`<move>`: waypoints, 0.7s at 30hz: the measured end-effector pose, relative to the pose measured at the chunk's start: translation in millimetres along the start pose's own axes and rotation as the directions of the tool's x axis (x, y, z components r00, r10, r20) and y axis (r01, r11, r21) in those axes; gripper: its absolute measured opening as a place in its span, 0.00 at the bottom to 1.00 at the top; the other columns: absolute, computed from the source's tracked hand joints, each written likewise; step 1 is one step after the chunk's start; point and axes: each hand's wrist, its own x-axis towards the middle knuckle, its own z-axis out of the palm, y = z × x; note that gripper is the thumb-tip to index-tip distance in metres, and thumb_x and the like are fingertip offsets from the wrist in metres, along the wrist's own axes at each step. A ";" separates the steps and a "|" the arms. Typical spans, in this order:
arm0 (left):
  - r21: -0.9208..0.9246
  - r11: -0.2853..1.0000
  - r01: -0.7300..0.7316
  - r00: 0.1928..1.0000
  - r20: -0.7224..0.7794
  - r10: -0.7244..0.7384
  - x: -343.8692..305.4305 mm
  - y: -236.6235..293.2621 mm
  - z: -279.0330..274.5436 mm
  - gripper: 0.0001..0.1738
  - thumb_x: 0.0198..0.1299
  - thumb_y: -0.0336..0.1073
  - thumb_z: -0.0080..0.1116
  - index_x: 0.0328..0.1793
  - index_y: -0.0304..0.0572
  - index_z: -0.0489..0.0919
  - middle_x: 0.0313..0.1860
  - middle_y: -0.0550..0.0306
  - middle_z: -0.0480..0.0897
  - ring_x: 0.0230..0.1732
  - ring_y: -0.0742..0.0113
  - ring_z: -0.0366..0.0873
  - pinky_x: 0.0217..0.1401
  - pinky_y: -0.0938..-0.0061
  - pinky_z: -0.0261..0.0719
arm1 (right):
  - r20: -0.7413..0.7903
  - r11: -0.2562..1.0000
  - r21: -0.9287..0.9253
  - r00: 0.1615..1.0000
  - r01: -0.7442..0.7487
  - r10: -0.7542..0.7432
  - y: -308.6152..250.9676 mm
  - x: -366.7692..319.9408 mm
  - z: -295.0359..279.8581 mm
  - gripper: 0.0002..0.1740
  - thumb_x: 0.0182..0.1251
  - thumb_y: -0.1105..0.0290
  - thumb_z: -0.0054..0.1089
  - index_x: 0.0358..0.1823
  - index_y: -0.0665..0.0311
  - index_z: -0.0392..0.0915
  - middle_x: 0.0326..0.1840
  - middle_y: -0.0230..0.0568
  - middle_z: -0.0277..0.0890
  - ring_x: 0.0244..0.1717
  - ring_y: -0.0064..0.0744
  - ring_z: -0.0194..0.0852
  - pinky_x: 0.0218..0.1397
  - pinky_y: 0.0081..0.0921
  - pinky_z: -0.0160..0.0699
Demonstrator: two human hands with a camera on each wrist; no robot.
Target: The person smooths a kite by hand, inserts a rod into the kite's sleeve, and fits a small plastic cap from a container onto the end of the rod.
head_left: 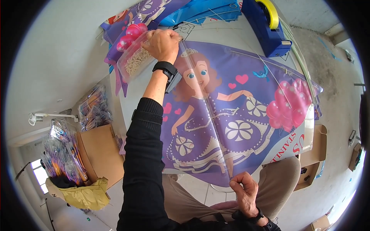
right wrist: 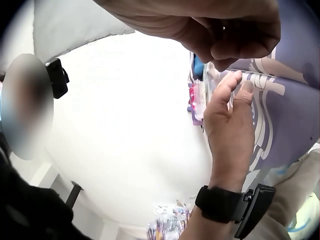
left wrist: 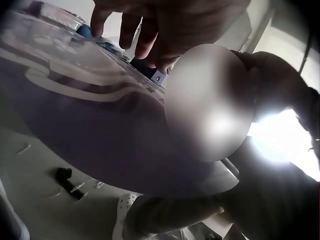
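A purple printed sheet [head_left: 246,115] with a cartoon figure lies spread out, a clear thin rod [head_left: 211,111] running down its middle. At the lower tip of the sheet, my right hand [head_left: 246,192] pinches what looks like the rod's end; its fingers are curled in the right wrist view [right wrist: 235,40]. My left hand [head_left: 163,44] appears over the upper end of the rod, beside a clear box of small white pieces [head_left: 137,63]. Its fingers [left wrist: 147,37] hang apart above the sheet in the left wrist view, and nothing can be seen held in them.
A blue tape dispenser [head_left: 266,32] with yellow tape stands at the table's far right. Blue sheets [head_left: 204,13] and thin sticks lie at the back. On the left are an open cardboard box [head_left: 100,154] and bagged items [head_left: 63,158]. Another box [head_left: 316,146] sits at the lower right.
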 end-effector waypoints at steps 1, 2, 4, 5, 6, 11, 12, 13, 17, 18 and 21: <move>-0.009 1.000 0.003 1.000 0.004 -0.003 -0.1 -0.6 0.4 0.04 0.47 0.44 0.76 0.26 0.62 0.89 0.39 0.69 0.85 0.59 0.59 0.71 0.71 0.29 0.53 | 0.000 1.000 0.002 1.000 0.010 -0.010 1.0 0.2 0.0 0.03 0.57 0.79 0.62 0.30 0.69 0.76 0.29 0.31 0.72 0.33 0.21 0.66 0.41 0.21 0.67; -0.019 1.000 0.007 1.000 0.007 -0.007 0.0 -0.9 0.2 0.04 0.47 0.44 0.76 0.26 0.62 0.89 0.39 0.68 0.85 0.59 0.58 0.71 0.71 0.29 0.53 | 0.000 1.000 0.002 1.000 0.009 -0.009 1.1 0.3 -0.2 0.03 0.57 0.79 0.62 0.30 0.69 0.76 0.29 0.31 0.72 0.33 0.21 0.66 0.41 0.21 0.67; -0.027 0.999 0.017 1.000 0.014 -0.017 0.9 -1.4 -0.1 0.04 0.47 0.44 0.75 0.26 0.62 0.89 0.39 0.68 0.85 0.60 0.58 0.71 0.72 0.29 0.53 | -0.004 1.000 -0.013 1.000 0.000 0.000 1.2 0.5 -0.7 0.04 0.57 0.79 0.62 0.29 0.69 0.76 0.29 0.31 0.72 0.33 0.21 0.67 0.41 0.21 0.67; -0.036 0.999 0.028 0.999 0.020 -0.027 1.2 -1.5 -0.2 0.04 0.47 0.44 0.75 0.26 0.62 0.89 0.39 0.68 0.85 0.60 0.58 0.70 0.72 0.29 0.53 | -0.004 1.000 -0.013 1.000 -0.001 0.000 1.9 0.5 -1.0 0.04 0.57 0.79 0.62 0.29 0.69 0.76 0.29 0.31 0.72 0.33 0.21 0.67 0.41 0.21 0.67; -0.036 0.999 0.028 0.999 0.021 -0.027 1.2 -1.7 -0.5 0.04 0.47 0.44 0.75 0.26 0.62 0.89 0.39 0.68 0.85 0.60 0.58 0.70 0.72 0.29 0.53 | 0.000 1.000 -0.009 1.000 -0.004 0.004 3.0 0.5 -1.3 0.04 0.57 0.79 0.63 0.29 0.69 0.76 0.29 0.31 0.72 0.33 0.22 0.67 0.41 0.21 0.67; -0.070 0.997 0.011 1.000 0.018 -0.009 0.2 -3.3 -1.6 0.04 0.47 0.44 0.76 0.26 0.62 0.89 0.38 0.68 0.85 0.61 0.59 0.70 0.71 0.29 0.53 | -0.005 1.000 -0.021 1.000 -0.008 0.008 4.8 -0.1 -1.9 0.03 0.57 0.79 0.63 0.30 0.69 0.76 0.29 0.31 0.72 0.33 0.22 0.67 0.41 0.21 0.67; -0.071 0.997 0.011 1.000 0.018 -0.009 0.2 -3.0 -1.6 0.04 0.47 0.44 0.76 0.26 0.62 0.89 0.38 0.68 0.85 0.61 0.59 0.70 0.71 0.29 0.53 | -0.001 1.000 -0.012 1.000 -0.008 0.008 4.6 -0.2 -2.0 0.03 0.57 0.79 0.62 0.30 0.69 0.76 0.29 0.32 0.72 0.33 0.22 0.67 0.41 0.22 0.67; -0.064 0.998 0.010 1.000 0.024 -0.008 0.1 -2.9 -1.8 0.04 0.47 0.44 0.76 0.26 0.62 0.89 0.38 0.68 0.85 0.61 0.59 0.70 0.71 0.29 0.53 | 0.004 1.000 -0.002 1.000 -0.008 0.008 4.5 -0.3 -2.0 0.03 0.57 0.79 0.62 0.30 0.70 0.76 0.29 0.32 0.72 0.33 0.23 0.67 0.41 0.22 0.67; -0.037 0.999 0.001 1.000 0.022 0.000 0.0 -3.8 -0.3 0.05 0.46 0.46 0.76 0.26 0.64 0.89 0.39 0.68 0.84 0.61 0.59 0.70 0.70 0.29 0.53 | 0.009 0.999 -0.041 1.000 0.005 -0.004 5.1 0.3 -2.7 0.03 0.57 0.79 0.62 0.30 0.70 0.76 0.29 0.33 0.72 0.33 0.23 0.68 0.41 0.22 0.68; -0.036 0.999 0.001 1.000 0.022 0.000 0.2 -3.7 -0.3 0.05 0.46 0.46 0.76 0.26 0.64 0.89 0.39 0.68 0.84 0.61 0.59 0.70 0.70 0.29 0.53 | 0.009 0.999 -0.041 1.000 0.001 -0.001 5.4 0.8 -2.6 0.03 0.57 0.79 0.63 0.30 0.70 0.76 0.29 0.33 0.72 0.33 0.24 0.68 0.41 0.22 0.68; -0.013 1.000 0.004 0.999 0.036 -0.003 -0.1 -3.0 -0.5 0.04 0.47 0.46 0.75 0.25 0.65 0.89 0.40 0.68 0.84 0.60 0.59 0.70 0.70 0.30 0.53 | 0.007 0.999 -0.049 1.000 0.000 0.000 4.1 2.0 -2.3 0.04 0.57 0.78 0.63 0.30 0.70 0.76 0.29 0.33 0.72 0.33 0.24 0.68 0.40 0.22 0.68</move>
